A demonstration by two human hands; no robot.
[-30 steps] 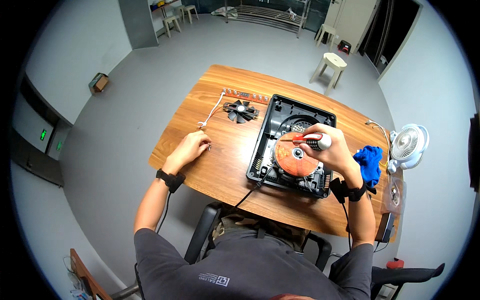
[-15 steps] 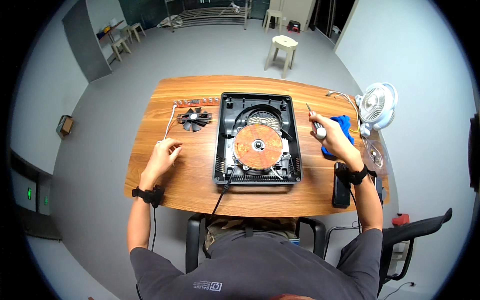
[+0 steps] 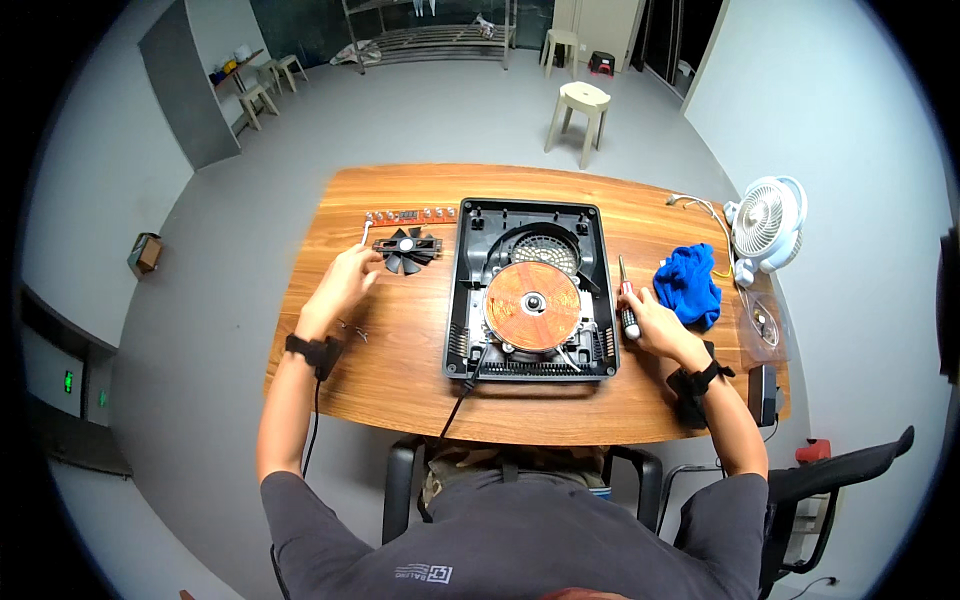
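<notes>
- The right hand (image 3: 655,325) is clamped on a screwdriver (image 3: 626,312), resting on the bench (image 3: 400,370) near its right edge, just beside the opened black appliance housing (image 3: 470,300).
- The left hand (image 3: 345,280) lies with fingers loosely apart, touching a black fan (image 3: 407,250) toward the bench's far left corner.
- A copper coil disc (image 3: 532,305) sits inside the housing at mid-bench.
- A blue cloth (image 3: 688,285) lies by the right edge.

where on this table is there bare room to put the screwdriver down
Bare wood lies along the near edge of the wooden table, left of the opened black cooker base, and along the far edge. Crowded: around the black fan and by the crumpled blue cloth.
</notes>
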